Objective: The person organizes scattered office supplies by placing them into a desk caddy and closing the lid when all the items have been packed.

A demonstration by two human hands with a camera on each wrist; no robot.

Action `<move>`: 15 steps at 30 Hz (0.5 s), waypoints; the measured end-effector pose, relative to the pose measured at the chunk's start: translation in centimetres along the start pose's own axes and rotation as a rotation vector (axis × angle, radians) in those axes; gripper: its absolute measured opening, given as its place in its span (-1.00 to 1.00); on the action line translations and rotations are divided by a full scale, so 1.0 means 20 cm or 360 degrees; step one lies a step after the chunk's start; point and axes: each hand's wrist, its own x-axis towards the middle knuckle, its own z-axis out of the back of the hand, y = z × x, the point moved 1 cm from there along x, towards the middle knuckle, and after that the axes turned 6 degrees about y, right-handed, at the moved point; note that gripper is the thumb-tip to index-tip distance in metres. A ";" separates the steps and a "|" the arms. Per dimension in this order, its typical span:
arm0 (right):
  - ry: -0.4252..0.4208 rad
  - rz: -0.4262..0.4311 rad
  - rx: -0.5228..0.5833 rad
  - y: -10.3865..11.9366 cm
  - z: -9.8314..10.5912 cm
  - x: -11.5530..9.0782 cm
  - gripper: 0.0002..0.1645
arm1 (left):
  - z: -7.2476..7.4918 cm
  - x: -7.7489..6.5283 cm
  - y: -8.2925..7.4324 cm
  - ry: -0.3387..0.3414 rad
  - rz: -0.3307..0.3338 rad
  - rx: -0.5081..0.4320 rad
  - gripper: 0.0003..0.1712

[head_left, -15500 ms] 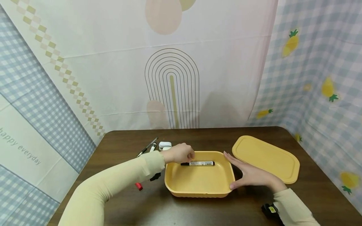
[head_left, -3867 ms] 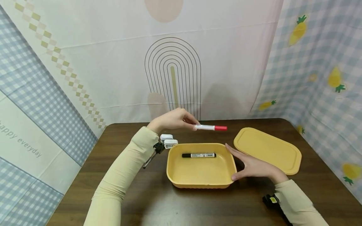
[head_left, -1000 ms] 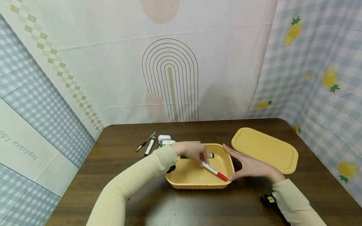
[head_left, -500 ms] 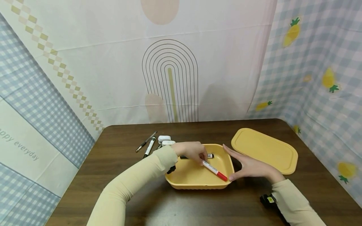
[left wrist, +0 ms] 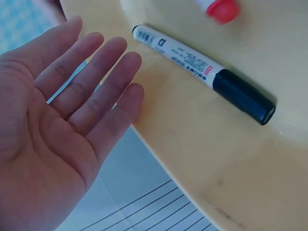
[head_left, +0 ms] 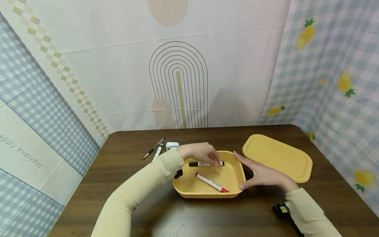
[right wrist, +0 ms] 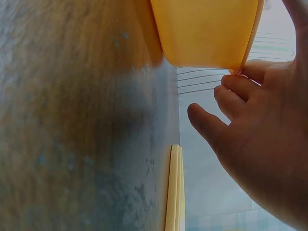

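Observation:
A yellow plastic box (head_left: 207,193) stands on the table in the head view. Inside it, a white marker with a red cap (head_left: 211,182) lies slanted near the front wall. Toward the back wall lies a black-capped whiteboard marker (head_left: 204,164), seen whole in the left wrist view. Just above that marker hovers my left hand (head_left: 204,153), its fingers loosely extended and holding nothing. My right hand (head_left: 262,176) spans the box's right end, fingers spread, thumb near the front corner and fingertips by the back corner.
A yellow lid (head_left: 276,158) lies flat at the right. Left of the box are a pen (head_left: 153,148), a second black-and-white marker (head_left: 158,151) and a white object (head_left: 172,144) partly hidden by the left arm. A patterned cloth (head_left: 231,72) hangs behind the table.
My left hand has let go of the red-capped marker and moved up and back slightly. The marker now lies on the box floor, further left. The right hand has stayed in place.

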 end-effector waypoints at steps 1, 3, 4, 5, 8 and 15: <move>0.0001 0.0000 0.0000 0.00 0.00 0.00 0.44 | 0.01 0.00 0.00 -0.0005 -0.0006 -0.0014 -0.70; 0.0002 -0.0002 0.0001 0.00 0.00 0.00 0.44 | 0.02 -0.01 0.00 -0.0013 -0.0016 -0.0028 -0.69; 0.0001 0.0000 0.0004 0.00 0.00 0.00 0.44 | 0.02 -0.01 0.00 -0.0017 -0.0023 -0.0029 -0.68; 0.0001 0.0001 0.0007 0.00 0.00 0.00 0.44 | 0.03 -0.01 0.00 -0.0024 -0.0028 -0.0023 -0.68; 0.0003 0.0004 0.0024 0.00 0.00 0.00 0.43 | 0.05 -0.02 0.00 -0.0042 -0.0045 -0.0004 -0.67; 0.0008 -0.0004 0.0037 0.00 0.00 0.00 0.43 | 0.10 -0.05 0.01 -0.0086 -0.0091 -0.0029 -0.59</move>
